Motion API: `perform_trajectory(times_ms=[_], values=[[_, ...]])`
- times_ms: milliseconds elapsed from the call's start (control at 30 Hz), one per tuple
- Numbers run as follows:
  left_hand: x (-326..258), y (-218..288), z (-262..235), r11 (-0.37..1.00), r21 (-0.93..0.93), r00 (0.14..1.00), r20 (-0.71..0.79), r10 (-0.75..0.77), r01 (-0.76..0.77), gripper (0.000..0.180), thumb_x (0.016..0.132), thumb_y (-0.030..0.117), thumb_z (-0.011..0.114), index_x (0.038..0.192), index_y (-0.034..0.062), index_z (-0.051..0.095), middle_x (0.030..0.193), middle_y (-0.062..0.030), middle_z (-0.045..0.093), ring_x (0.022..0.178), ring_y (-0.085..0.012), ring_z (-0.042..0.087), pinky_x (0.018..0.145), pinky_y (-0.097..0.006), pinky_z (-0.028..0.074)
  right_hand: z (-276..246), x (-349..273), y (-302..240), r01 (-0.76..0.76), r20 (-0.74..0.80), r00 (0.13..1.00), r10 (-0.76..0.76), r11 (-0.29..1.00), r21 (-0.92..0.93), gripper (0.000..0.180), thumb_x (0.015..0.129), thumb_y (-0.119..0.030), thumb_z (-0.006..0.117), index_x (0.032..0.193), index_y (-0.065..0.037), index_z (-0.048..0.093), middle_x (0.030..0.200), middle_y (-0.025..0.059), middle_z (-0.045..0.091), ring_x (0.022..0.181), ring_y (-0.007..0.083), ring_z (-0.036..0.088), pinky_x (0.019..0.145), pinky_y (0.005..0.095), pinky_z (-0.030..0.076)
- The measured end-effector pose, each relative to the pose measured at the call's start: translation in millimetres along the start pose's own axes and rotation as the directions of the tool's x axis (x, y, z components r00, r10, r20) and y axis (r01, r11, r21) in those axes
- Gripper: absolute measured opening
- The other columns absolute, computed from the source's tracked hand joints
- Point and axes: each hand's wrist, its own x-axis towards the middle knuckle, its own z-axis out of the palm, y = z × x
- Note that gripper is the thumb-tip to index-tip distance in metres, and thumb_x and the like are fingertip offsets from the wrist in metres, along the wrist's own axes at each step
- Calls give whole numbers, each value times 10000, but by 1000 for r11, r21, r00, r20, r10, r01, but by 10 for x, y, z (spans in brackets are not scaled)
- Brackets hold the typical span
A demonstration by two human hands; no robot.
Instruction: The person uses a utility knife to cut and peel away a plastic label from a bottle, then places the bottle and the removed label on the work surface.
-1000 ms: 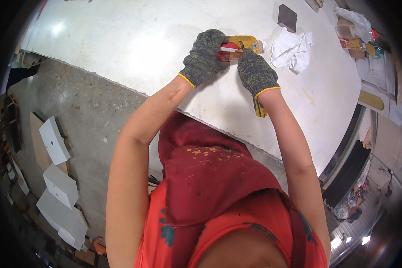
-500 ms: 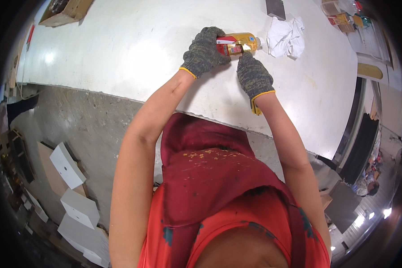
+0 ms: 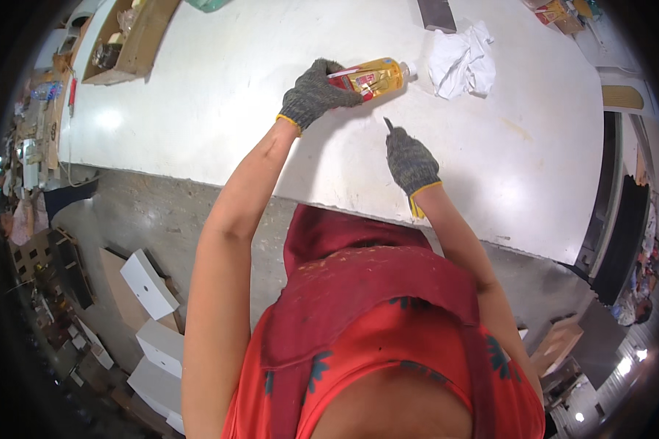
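The person leans over a broad white table [image 3: 198, 110]; both hands wear grey knit gloves with yellow cuffs. The left hand [image 3: 316, 94] is closed around the base end of a clear plastic bottle [image 3: 377, 77] of yellow liquid, which lies on its side on the tabletop with its white cap pointing toward three o'clock; the bottle carries a red and yellow label. The right hand [image 3: 410, 161] sits at about five o'clock from the bottle, apart from it, fingers curled shut around a thin dark tool [image 3: 388, 124] whose tip pokes up toward twelve o'clock; what sort of tool it is I cannot tell. Just off the bottle's cap, at three o'clock, lies a crumpled white cloth [image 3: 461, 62]; a dark flat block [image 3: 437, 13] sits at twelve o'clock from that cloth near the table's far edge. Far off at ten o'clock a shallow cardboard tray [image 3: 128, 40] holds odds and ends; down on the concrete floor at seven o'clock lie several white boxes [image 3: 150, 289].
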Motion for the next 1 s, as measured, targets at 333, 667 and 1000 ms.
perform_trajectory(times_ms=[333, 667, 1000], values=[[-229, 215, -11, 997, 45, 970, -235, 68, -59, 440, 835, 317, 695, 1199, 90, 599, 1171, -118, 592, 1024, -224, 602, 903, -350, 488, -296, 103, 253, 346, -197, 922, -333, 937, 37, 333, 841, -114, 541, 1164, -33, 549, 1070, 213, 578, 895, 347, 609, 762, 458, 507], [-405, 231, 278, 886, 458, 947, -247, 206, -73, 819, 606, 404, 859, 1250, 49, 497, 1137, -149, 544, 1021, -276, 580, 871, -380, 497, -523, 503, 43, 471, -249, 849, -465, 881, -39, 311, 903, -159, 443, 1145, 26, 505, 909, 231, 635, 808, 334, 649, 699, 449, 522], [-351, 89, 355, 897, 399, 896, -301, 326, -192, 765, 590, 370, 870, 1197, 58, 525, 1086, -142, 558, 1000, -289, 566, 868, -396, 486, -652, 481, -336, 258, -134, 956, -261, 965, -39, 264, 895, -190, 457, 1080, -9, 509, 866, 219, 655, 808, 359, 660, 689, 471, 523]])
